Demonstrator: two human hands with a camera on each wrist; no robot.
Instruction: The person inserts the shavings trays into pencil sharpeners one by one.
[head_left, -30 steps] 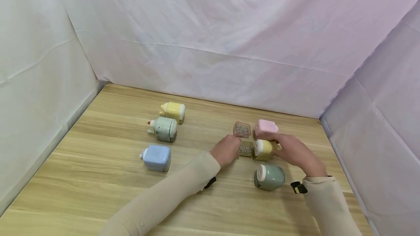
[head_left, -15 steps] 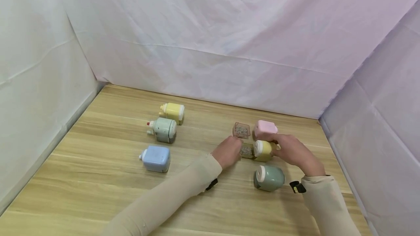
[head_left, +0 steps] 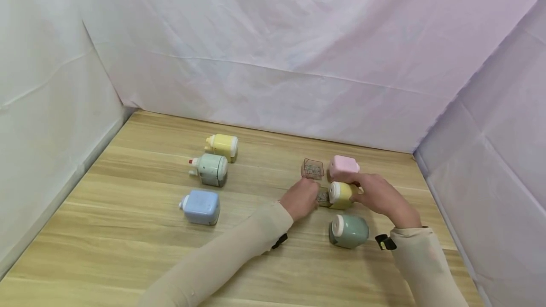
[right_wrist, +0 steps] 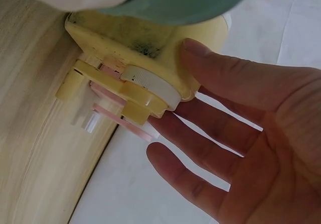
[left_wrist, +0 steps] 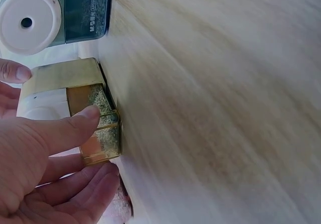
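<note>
My left hand pinches the clear amber shavings drawer between thumb and fingers. Grey shavings fill the drawer, which sits partly inside the front of a yellow pencil sharpener. From the crank side, my right hand holds that sharpener, its thumb on the yellow body and the other fingers reaching past the crank handle. Behind it stands a pink pencil sharpener; its see-through pink drawer, with shavings in it, lies apart to the left. A dark green pencil sharpener stands nearer me.
On the left of the wooden table stand three more sharpeners: a yellow one, a pale green one and a blue one. White cloth walls close off the back and both sides.
My left hand has moved slightly right, and the amber drawer has slid further into the yellow sharpener. The right hand keeps its hold, nearly still.
</note>
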